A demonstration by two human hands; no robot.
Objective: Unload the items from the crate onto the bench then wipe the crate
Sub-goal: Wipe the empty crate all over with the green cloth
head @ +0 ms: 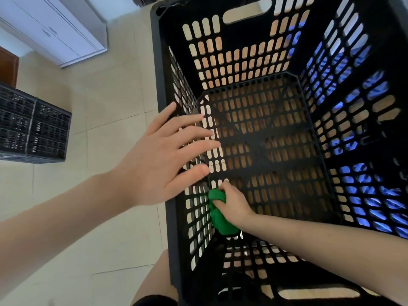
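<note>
While the crate sits emptied, right hand grips green cloth low on its left wall; left hand flat, fingers spread, over rim. Best to brace firmly and wipe slats row by row.

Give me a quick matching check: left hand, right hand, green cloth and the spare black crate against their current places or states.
1 left hand
2 right hand
3 bunched green cloth
4 second black slotted plastic crate

A on the tiled floor
B fingers straight, spread
C gripping the cloth
D against the large black slotted crate's inner left wall

Pairs: 1-B, 2-C, 3-D, 4-A
</note>
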